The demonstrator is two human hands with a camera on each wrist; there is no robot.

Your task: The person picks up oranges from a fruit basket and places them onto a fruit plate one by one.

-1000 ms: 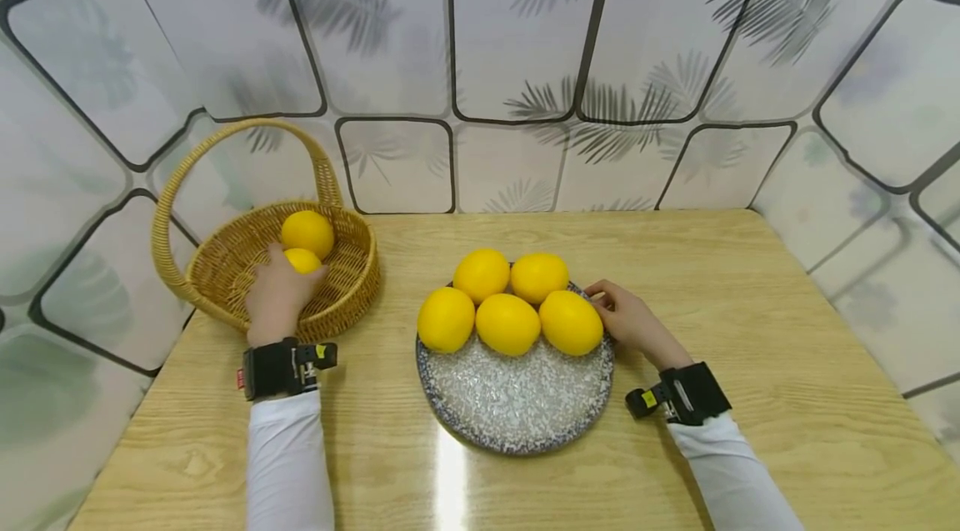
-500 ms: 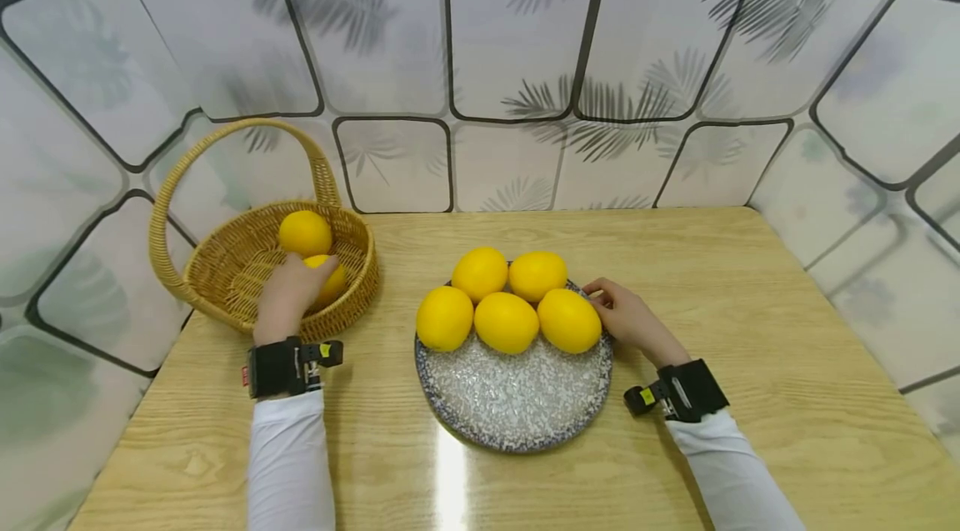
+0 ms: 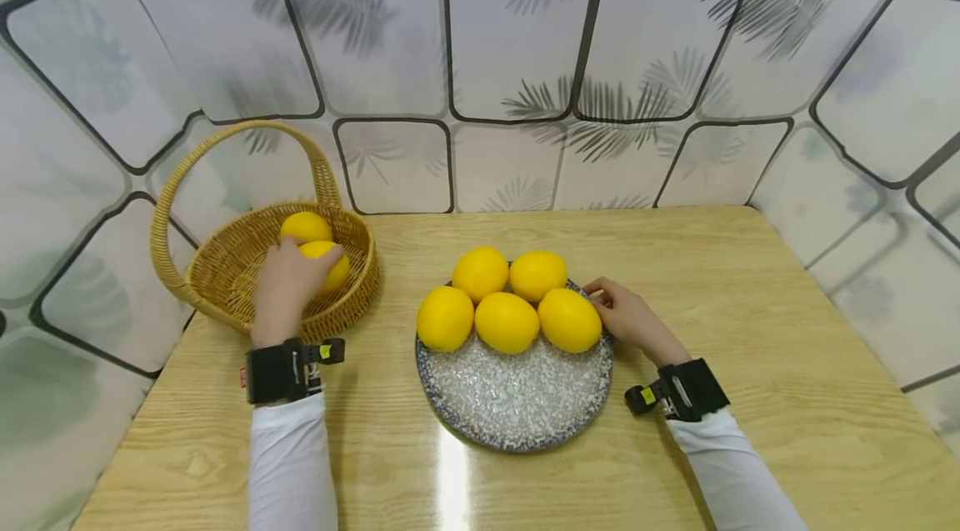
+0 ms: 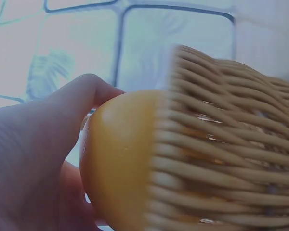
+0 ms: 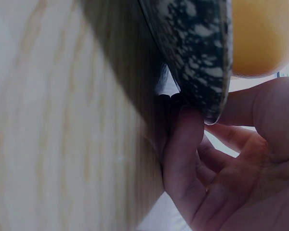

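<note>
Inside the wicker basket (image 3: 358,302) at the left, my left hand (image 3: 287,285) grips a yellow lemon (image 3: 330,266), its thumb and fingers curled round the sides. A second lemon (image 3: 306,225) lies just behind it. The left wrist view has the held lemon (image 4: 118,154) partly hidden by the basket wall (image 4: 221,144). My right hand (image 3: 632,321) pinches the right rim of the speckled grey plate (image 3: 517,402). In the right wrist view, fingers (image 5: 183,154) are under the plate edge (image 5: 197,53) and the thumb lies above it. Several lemons (image 3: 507,323) fill the plate's far half.
The basket's tall arched handle (image 3: 168,189) rises over its left and back sides. A light wooden table (image 3: 787,364) carries basket and plate. Patterned wall panels (image 3: 525,47) stand behind the table and at both sides.
My left hand has closed round the front lemon in the basket and raised it slightly, so it now covers part of the rear lemon. The right hand stays at the plate rim.
</note>
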